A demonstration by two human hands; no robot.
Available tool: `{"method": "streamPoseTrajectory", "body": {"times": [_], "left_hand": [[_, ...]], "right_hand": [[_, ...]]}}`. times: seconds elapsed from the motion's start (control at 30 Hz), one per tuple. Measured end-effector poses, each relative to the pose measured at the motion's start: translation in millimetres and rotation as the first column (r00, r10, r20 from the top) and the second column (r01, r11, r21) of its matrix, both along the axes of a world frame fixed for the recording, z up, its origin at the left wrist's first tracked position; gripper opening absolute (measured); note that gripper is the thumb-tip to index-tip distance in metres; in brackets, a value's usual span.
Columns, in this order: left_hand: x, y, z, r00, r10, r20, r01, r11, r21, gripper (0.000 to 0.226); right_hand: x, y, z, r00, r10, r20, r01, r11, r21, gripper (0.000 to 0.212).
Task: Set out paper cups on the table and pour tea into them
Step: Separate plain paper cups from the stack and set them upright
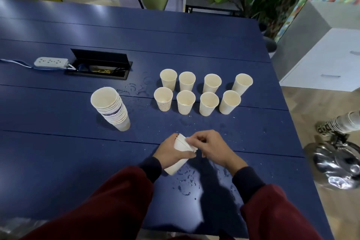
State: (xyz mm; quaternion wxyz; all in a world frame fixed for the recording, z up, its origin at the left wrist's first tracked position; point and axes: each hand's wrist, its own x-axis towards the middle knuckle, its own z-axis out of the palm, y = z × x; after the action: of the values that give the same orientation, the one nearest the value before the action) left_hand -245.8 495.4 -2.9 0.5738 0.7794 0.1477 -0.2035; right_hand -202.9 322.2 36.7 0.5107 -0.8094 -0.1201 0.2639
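Several white paper cups (196,93) stand upright in two rows on the blue table (58,152), far of my hands. A tall stack of nested cups (112,108) stands tilted to their left. My left hand (171,152) grips a small nested stack of cups (178,159), tilted with the rims pointing up and right. My right hand (210,147) pinches the rim of the top cup of that stack. No teapot or kettle is on the table.
Water drops (187,182) lie on the table near my hands and by the cup rows. A white power strip (51,62) and an open cable box (99,66) sit at the far left. A shiny metal kettle (339,163) stands on the floor at right.
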Motion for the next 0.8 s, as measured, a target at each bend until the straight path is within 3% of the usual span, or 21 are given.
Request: {"method": "streamPoseTrajectory", "body": {"times": [0.37,0.43,0.53,0.63,0.8], "left_hand": [[3,-15,10,1.000,0.008,0.020,-0.009,0.999,0.035,0.064],[7,-14,10,0.999,-0.032,0.003,0.032,0.997,0.071,0.062],[2,-6,3,1.000,-0.008,-0.030,0.011,0.996,0.084,0.059],[-5,3,-5,0.993,0.097,-0.064,-0.094,0.995,0.043,0.062],[-9,4,-2,0.992,0.120,-0.038,-0.121,0.992,-0.025,0.056]], "right_hand": [[-5,-10,-4,0.978,-0.197,0.075,0.192,0.979,0.073,0.029],[-1,-19,-7,0.944,-0.314,0.102,0.306,0.948,0.088,0.028],[11,-45,-13,0.826,-0.466,0.316,0.484,0.875,0.025,0.026],[22,-64,-18,0.778,-0.373,0.505,0.497,0.858,-0.132,0.026],[17,-56,-39,0.804,-0.328,0.496,0.486,0.844,-0.229,0.024]]}}
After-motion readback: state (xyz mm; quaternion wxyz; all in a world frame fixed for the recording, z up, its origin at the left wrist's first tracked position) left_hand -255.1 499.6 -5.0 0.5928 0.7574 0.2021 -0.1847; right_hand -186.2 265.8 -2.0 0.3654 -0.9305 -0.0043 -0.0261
